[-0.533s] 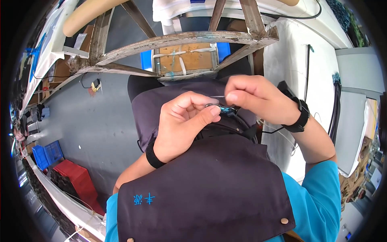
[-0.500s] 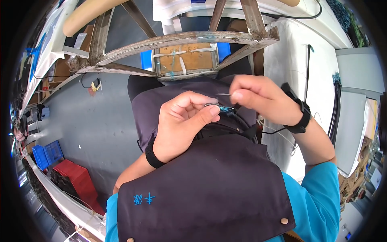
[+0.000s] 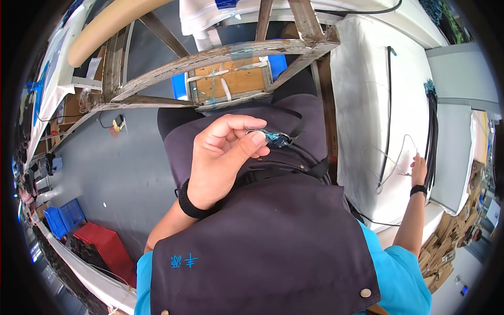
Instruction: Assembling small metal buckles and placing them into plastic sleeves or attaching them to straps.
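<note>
My left hand [image 3: 223, 155] is raised over my lap, thumb and fingers pinched on a small blue-and-grey tied bundle [image 3: 273, 137] of cord. My right hand [image 3: 419, 169] is stretched far out to the right and rests on the white padded table [image 3: 367, 105], fingers by a thin pale wire [image 3: 391, 163] and next to a bunch of black cables [image 3: 431, 136]. It holds nothing that I can see. A dark apron [image 3: 262, 236] covers my lap and chest.
A worn wooden frame [image 3: 220, 58] with a small wooden tray [image 3: 231, 81] stands in front of my knees. Red and blue crates [image 3: 89, 236] sit on the grey floor at the lower left. Cardboard boxes [image 3: 451, 236] are stacked at the right.
My right hand has left the small bundle and swung out to the white table at the right. My left hand still holds the bundle over my lap.
</note>
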Demonstrator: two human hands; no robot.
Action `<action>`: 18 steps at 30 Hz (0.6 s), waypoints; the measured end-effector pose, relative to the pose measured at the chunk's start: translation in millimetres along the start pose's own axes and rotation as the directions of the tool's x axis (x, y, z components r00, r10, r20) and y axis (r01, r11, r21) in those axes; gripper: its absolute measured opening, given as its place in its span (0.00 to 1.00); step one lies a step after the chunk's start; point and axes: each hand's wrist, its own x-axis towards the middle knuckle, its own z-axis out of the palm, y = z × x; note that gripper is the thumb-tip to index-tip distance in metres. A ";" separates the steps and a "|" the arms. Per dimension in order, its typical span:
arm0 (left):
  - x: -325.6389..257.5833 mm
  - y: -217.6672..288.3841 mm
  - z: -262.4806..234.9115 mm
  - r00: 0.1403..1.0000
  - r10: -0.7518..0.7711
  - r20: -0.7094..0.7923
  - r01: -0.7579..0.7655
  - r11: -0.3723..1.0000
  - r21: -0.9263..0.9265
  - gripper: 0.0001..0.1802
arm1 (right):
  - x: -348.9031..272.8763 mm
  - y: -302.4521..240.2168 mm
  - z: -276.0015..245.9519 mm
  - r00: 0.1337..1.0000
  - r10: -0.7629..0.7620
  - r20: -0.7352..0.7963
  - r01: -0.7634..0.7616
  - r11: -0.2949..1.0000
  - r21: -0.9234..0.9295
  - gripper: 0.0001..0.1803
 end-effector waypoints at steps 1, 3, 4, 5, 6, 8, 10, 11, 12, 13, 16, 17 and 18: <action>1.2 -0.2 -0.6 0.999 0.022 0.037 -0.023 1.000 0.003 0.11 | 3.3 26.6 8.6 0.994 -0.087 -0.067 0.075 0.983 -0.168 0.22; 4.0 -0.9 -0.1 0.998 0.056 0.037 -0.057 0.998 0.036 0.11 | -7.8 32.4 32.6 0.988 -0.106 -0.114 0.072 0.961 -0.267 0.21; 7.2 -0.9 -0.6 0.995 0.090 0.045 -0.093 0.994 0.064 0.11 | -12.8 26.6 40.7 0.975 -0.115 -0.193 0.011 0.882 -0.472 0.22; -0.6 10.7 6.7 0.991 0.123 0.057 -0.127 0.989 0.073 0.11 | -36.2 -15.9 35.7 0.921 -0.073 -0.384 -0.126 0.874 -0.470 0.24; 2.5 11.5 8.2 0.988 0.130 0.077 -0.138 0.985 0.100 0.11 | -31.3 -19.3 37.2 0.905 -0.169 -0.391 -0.027 0.893 -0.449 0.25; 9.6 16.1 16.1 0.983 0.144 0.113 -0.158 0.979 0.125 0.11 | -19.3 -34.2 41.8 0.850 -0.378 -0.367 0.285 0.916 -0.283 0.27; 12.2 17.4 28.5 0.986 0.168 0.007 -0.164 0.956 0.243 0.05 | -67.8 -143.8 50.9 0.885 -0.410 -0.221 0.451 0.873 0.185 0.21; 10.8 19.0 28.3 0.984 0.176 0.040 -0.180 0.953 0.243 0.05 | -85.4 -180.1 52.9 0.843 -0.529 -0.097 0.529 0.782 0.329 0.20; 11.1 14.4 19.0 0.974 0.221 0.060 -0.225 0.882 0.415 0.03 | -116.9 -226.8 53.8 0.815 -0.567 0.117 0.435 0.733 0.523 0.18; 12.9 17.2 16.4 0.955 0.276 0.107 -0.288 0.780 0.556 0.04 | -148.8 -268.9 54.0 0.754 -0.640 0.150 0.335 0.571 0.750 0.18; 21.1 18.5 27.8 0.944 0.311 0.110 -0.306 0.704 0.641 0.07 | -187.5 -333.4 50.5 0.326 -0.933 0.153 0.537 0.316 0.782 0.23; 21.6 17.0 30.5 0.935 0.326 0.137 -0.329 0.659 0.676 0.08 | -201.5 -344.6 56.3 0.313 -0.935 0.166 0.354 0.277 0.893 0.23; 20.5 17.8 30.4 0.914 0.362 0.185 -0.384 0.619 0.685 0.08 | -210.9 -357.7 53.3 0.244 -0.952 0.185 0.366 0.267 0.892 0.22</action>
